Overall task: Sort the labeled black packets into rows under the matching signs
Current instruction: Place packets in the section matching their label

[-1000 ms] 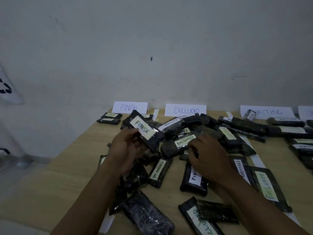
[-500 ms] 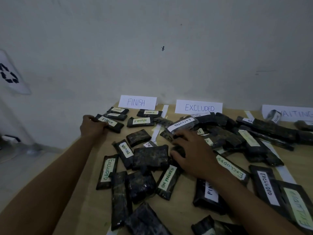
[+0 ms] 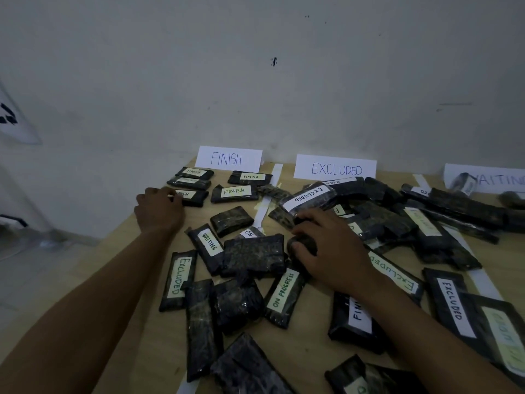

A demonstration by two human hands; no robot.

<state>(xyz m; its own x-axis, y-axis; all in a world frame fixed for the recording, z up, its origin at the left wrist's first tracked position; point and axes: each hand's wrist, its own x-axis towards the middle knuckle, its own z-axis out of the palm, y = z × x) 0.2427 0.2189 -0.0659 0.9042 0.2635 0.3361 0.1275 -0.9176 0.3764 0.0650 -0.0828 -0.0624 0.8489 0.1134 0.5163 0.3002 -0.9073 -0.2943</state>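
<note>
Three paper signs stand against the wall: FINISH (image 3: 229, 158), EXCLUDED (image 3: 335, 169) and WAITING (image 3: 494, 179). Several black FINISH packets lie in rows under the FINISH sign. My left hand (image 3: 159, 210) reaches far left and its fingers curl on the end of the nearest FINISH packet (image 3: 191, 197) of the left row. My right hand (image 3: 326, 248) rests on the mixed heap in the middle, its fingers and thumb curled round a small dark packet (image 3: 303, 242). A black packet labelled EXCLUDED (image 3: 308, 197) lies just beyond its fingertips.
Loose packets labelled WAITING (image 3: 209, 245), EXCLUDED (image 3: 178, 277) and ON PROGRESS (image 3: 282, 294) are scattered over the wooden table (image 3: 125, 268). White tape strips (image 3: 267, 200) divide the columns. The table's left edge drops to the floor. The wall closes the far side.
My left hand carried a FINISH packet from the heap to the left row under the FINISH sign and still touches it. My right hand stayed on the heap. The view shifted.
</note>
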